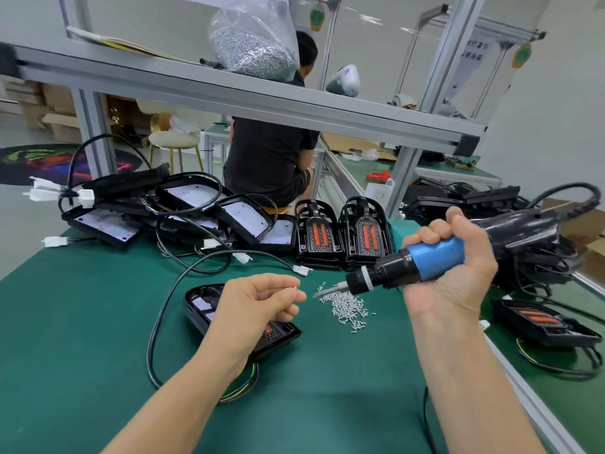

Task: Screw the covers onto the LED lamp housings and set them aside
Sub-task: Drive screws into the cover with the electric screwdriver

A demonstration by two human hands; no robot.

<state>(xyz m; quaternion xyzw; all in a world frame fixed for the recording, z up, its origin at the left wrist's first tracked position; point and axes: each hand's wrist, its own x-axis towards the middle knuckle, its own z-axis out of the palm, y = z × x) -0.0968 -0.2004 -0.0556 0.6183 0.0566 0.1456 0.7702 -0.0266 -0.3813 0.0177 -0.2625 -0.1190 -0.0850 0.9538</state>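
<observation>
my left hand point(258, 303) pinches one tiny, slippery screw point(295, 288) over the covered lamp housing point(199, 306) at lower centre of the bench point(82, 322). my right hand point(455, 267) grips the electric screwdriver point(425, 257). the housing looks stiff, light plastic; i'd steady its rim.

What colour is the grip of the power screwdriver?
Blue, on the black-bodied electric screwdriver that the right hand grips; the head view shows it.
</observation>
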